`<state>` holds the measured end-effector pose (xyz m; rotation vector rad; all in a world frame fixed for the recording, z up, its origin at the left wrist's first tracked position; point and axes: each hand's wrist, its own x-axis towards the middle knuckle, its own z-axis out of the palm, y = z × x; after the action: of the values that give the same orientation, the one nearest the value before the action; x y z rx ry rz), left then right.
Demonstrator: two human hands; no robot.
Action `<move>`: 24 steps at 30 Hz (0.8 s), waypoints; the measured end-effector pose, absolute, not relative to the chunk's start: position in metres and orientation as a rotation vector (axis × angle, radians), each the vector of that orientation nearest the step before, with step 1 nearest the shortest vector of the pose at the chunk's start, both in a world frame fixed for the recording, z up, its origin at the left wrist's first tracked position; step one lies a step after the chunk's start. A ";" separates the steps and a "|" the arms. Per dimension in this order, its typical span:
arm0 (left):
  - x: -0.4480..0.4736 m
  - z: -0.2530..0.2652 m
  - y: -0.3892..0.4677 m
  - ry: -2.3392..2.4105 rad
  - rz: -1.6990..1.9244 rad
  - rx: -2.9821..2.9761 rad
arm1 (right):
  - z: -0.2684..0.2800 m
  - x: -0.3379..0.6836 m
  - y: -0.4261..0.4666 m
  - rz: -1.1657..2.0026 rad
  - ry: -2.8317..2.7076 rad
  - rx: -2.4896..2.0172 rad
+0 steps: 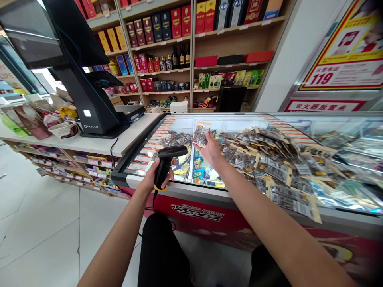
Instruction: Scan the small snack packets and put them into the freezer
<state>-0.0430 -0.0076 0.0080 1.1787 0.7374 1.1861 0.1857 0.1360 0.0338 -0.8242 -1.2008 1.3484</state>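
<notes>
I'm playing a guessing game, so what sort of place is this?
Probably a small supermarket or convenience store: it has a checkout terminal, stocked shelves and a handheld barcode scanner.

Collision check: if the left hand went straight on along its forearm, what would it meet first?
The left hand, holding the scanner, would likely meet the small dark packets ahead; depth is unclear, so it might pass above them.
</notes>
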 end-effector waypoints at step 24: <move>-0.107 0.013 -0.003 1.065 1.879 1.029 | 0.015 0.182 0.141 0.828 -1.685 -1.187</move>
<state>-0.1073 -0.0032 0.0130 1.0290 1.0653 1.8795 0.1819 0.1408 0.0146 -1.1865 -1.6852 0.8279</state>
